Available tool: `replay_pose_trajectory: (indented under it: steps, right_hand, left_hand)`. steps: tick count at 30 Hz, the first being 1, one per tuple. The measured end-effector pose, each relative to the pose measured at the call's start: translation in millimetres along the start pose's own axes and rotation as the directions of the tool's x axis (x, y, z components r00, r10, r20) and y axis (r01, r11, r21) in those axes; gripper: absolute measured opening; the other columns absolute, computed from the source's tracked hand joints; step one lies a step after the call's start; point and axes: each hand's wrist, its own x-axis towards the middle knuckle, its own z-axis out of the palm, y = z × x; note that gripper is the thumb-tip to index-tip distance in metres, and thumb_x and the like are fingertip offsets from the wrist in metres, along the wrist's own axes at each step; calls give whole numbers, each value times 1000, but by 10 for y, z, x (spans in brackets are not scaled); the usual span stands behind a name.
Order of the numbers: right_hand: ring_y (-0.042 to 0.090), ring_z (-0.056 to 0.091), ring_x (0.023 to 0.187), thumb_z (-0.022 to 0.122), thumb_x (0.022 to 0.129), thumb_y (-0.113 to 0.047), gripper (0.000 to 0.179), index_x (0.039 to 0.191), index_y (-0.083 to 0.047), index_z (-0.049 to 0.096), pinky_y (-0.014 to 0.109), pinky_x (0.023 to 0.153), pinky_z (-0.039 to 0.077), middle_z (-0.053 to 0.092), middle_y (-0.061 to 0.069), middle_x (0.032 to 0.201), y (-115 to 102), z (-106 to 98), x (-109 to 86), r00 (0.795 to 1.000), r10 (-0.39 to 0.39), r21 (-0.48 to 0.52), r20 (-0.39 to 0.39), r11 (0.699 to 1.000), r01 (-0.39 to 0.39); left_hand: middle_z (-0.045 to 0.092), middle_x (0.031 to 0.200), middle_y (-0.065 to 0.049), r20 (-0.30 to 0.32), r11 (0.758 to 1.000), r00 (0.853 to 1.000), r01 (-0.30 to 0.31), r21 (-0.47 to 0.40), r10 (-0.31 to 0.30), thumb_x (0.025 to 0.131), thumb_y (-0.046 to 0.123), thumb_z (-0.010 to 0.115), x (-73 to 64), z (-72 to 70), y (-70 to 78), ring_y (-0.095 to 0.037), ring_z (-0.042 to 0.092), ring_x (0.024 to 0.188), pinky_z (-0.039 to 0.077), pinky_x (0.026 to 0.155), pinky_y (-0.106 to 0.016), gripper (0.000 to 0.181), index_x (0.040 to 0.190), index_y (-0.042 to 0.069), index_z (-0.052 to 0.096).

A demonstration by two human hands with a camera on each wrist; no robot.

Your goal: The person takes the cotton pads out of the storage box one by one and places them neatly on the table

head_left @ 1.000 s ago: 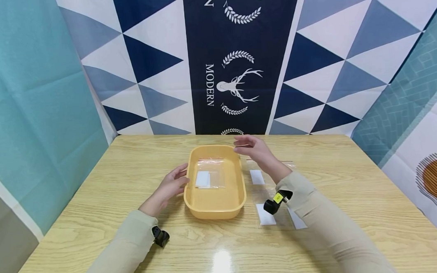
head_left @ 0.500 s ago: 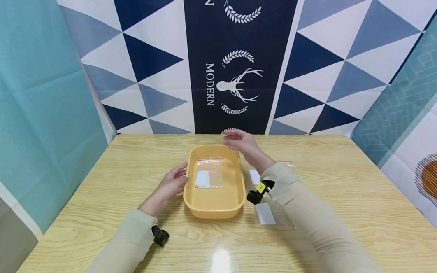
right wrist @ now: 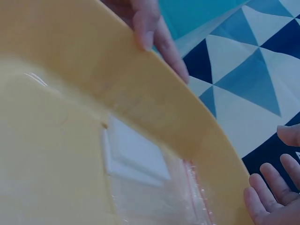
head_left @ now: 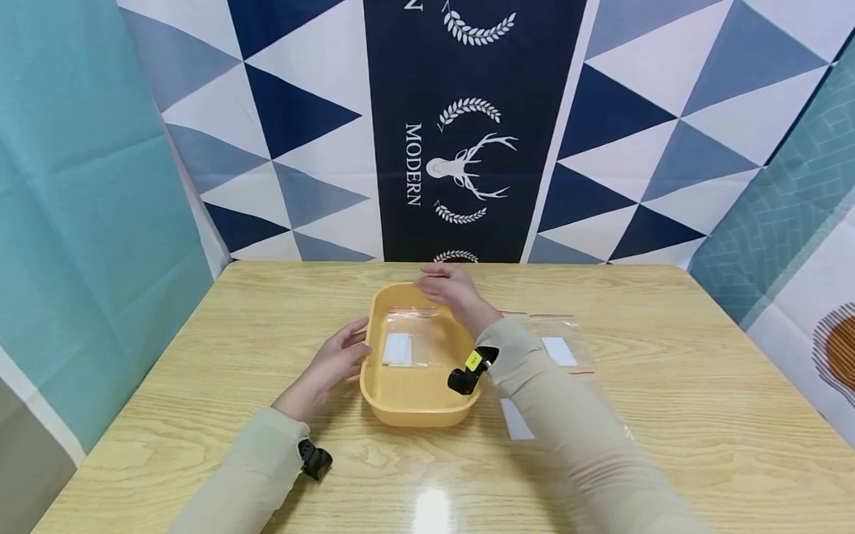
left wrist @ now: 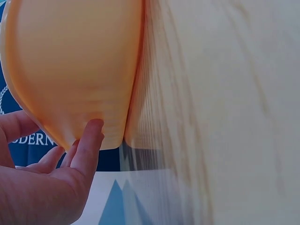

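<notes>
A yellow plastic tray (head_left: pixel 415 418) lies on the wooden table. Inside it is a clear zip bag (head_left: pixel 423 344) with a red seal line and white flat pieces (right wrist: pixel 137 151), which overlap in the right wrist view. My left hand (head_left: pixel 329 367) holds the tray's left side, thumb at the rim and fingers along the outer wall. My right hand (head_left: pixel 455 291) is over the tray's far right end, fingers loosely bent with nothing between them. In the right wrist view its fingertips are close to the rim; contact is unclear.
To the tray's right, several clear zip bags (head_left: pixel 577 354) with white pieces (head_left: pixel 558 351) lie flat on the table (head_left: pixel 188 408), partly hidden by my right forearm. A patterned cloth (head_left: pixel 306 168) hangs behind the table's far edge.
My right hand has moved left from beside the tray's far right corner to over its far end. My left hand and the tray have stayed put.
</notes>
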Motion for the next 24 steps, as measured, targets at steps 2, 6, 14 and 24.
replay_pose_trajectory:
  steps: [2, 6, 14, 24]
  right_hand:
    - [34, 49, 117, 64, 85, -1, 46, 127, 6, 50, 42, 103, 37, 50, 21, 128, 33, 30, 2, 1000, 14, -44, 13, 999, -13]
    - [28, 52, 113, 66, 83, -5, 46, 127, 3, 53, 41, 101, 39, 54, 17, 125, 112, 72, 9, 999, 31, -170, 37, 985, -25]
    - [25, 54, 104, 72, 77, -8, 48, 123, 0, 57, 33, 91, 46, 59, 17, 115, 206, 117, -3, 995, -17, -452, 101, 890, 61]
    - [30, 49, 114, 76, 73, -6, 58, 126, 3, 53, 35, 97, 42, 53, 20, 124, 255, 89, -13, 962, 36, -601, 269, 787, 139]
  left_hand:
    - [33, 144, -19, 4, 1000, 1000, -3, -4, 3, 91, 3, 48, 1, 1, -3, -35, 44, 122, 43, 97, -43, 60, 147, 7, 26]
    - [33, 144, -20, 6, 1000, 1000, -9, -13, 9, 91, 2, 48, 3, 1, -2, -35, 43, 123, 44, 96, -42, 61, 147, 6, 25]
    - [33, 144, -20, 4, 1000, 1000, 2, -24, -2, 90, 3, 49, 2, 3, 3, -35, 45, 122, 44, 95, -42, 61, 147, 8, 26]
    - [34, 143, -20, -1, 1000, 1000, 7, -19, -7, 91, 2, 49, -1, 5, 15, -36, 45, 121, 45, 95, -42, 60, 147, 8, 27]
